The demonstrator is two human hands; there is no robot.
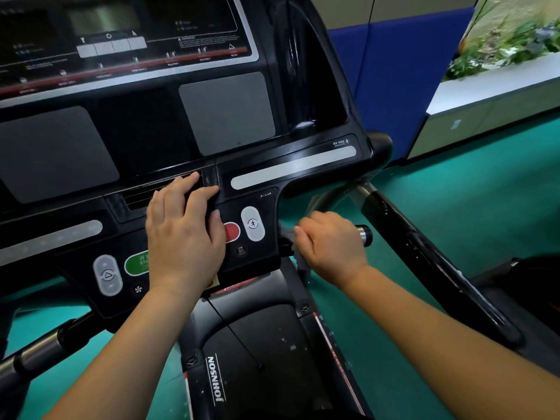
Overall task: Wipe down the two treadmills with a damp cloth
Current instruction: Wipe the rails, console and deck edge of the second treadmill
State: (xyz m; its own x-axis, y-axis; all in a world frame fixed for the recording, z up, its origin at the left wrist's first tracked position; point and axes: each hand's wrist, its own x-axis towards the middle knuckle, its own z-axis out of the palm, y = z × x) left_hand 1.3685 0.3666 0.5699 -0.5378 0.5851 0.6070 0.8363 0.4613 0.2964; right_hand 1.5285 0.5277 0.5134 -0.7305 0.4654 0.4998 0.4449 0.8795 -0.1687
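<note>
A black treadmill console [297, 165] fills the upper left, with grey pads, a green start button [136, 263] and a red stop button [232, 231]. My left hand [185, 234] lies flat on the console's middle, fingers straight and reaching the vent slot. My right hand [330, 247] is curled round a grey cloth [289, 234] wrapped on the short handgrip bar [365, 234] at the console's right edge. Only a small fold of cloth shows beside and below my fist. The treadmill's black belt cover [251, 353] lies below.
A black side handrail [424, 253] slopes down to the right, and another rail [39, 350] crosses the lower left. Green floor [454, 201] surrounds the machine. A blue partition [400, 80] and a white planter ledge [497, 92] stand at the upper right.
</note>
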